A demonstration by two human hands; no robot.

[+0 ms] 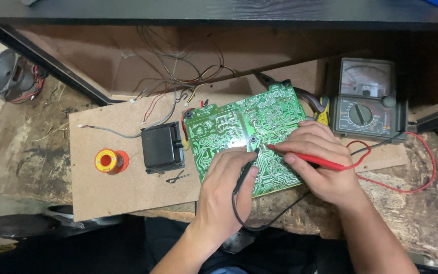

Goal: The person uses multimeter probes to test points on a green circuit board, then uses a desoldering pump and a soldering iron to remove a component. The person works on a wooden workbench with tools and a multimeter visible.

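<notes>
Head view: two bare hands work over a green circuit board (247,134) that lies flat on a brown wooden sheet (122,187) on the table (422,213).

The left hand (226,190) has its fingers closed around a black probe (244,175). The tip of the black probe touches the board near its middle. A black wire (239,218) loops down from this probe, below the hand.

The right hand (325,162) has its fingers pinched on a red probe (307,159). The red probe lies almost flat and points left. Its tip touches the board just beside the tip of the black probe. A red wire (411,187) curls away from it across the table to the right.

A grey meter (366,99) with a round dial and a needle window sits behind the right hand, near the far right corner of the board.

A black box part (161,148) sits against the left edge of the board. An orange spool (110,161) lies on the wooden sheet to the left of the box, apart from it. Thin loose wires (178,76) run from the back of the board up toward a dark shelf.

A round grey metal part (11,73) rests far to the left, well apart from the hands.
</notes>
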